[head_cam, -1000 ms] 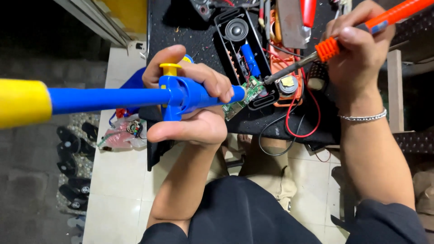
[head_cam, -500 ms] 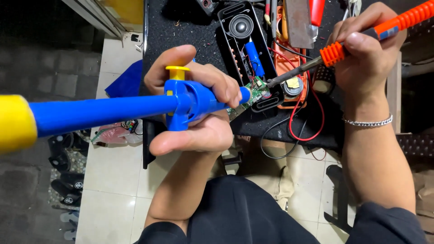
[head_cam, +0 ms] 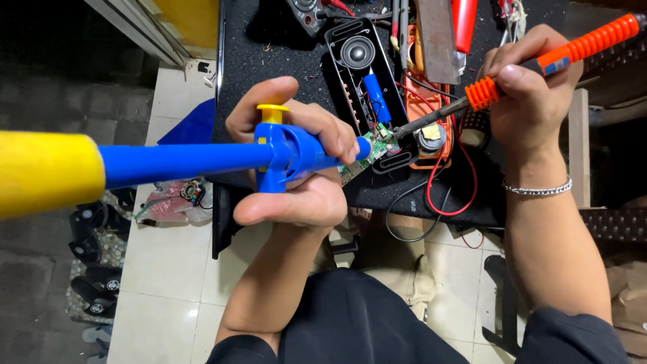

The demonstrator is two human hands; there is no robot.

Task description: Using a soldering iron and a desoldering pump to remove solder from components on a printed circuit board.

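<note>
My left hand [head_cam: 303,168] grips a blue desoldering pump [head_cam: 202,158] with a yellow plunger end and a yellow button; its tip rests at a small green circuit board [head_cam: 375,145]. My right hand [head_cam: 532,87] holds an orange-handled soldering iron [head_cam: 539,61], whose metal tip touches the same board. The board sits at the near end of an opened black speaker case [head_cam: 364,81], which holds a round speaker cone and a blue cylindrical cell.
A black work mat [head_cam: 269,47] covers the bench. An orange casing half [head_cam: 431,135], red and black wires, a metal file and red-handled tools lie behind the case. Sandals [head_cam: 91,269] and a plastic bag of parts lie on the tiled floor at left.
The pump and my left hand have shifted slightly right and up, tip closer to the board. The soldering iron stays on the board.
</note>
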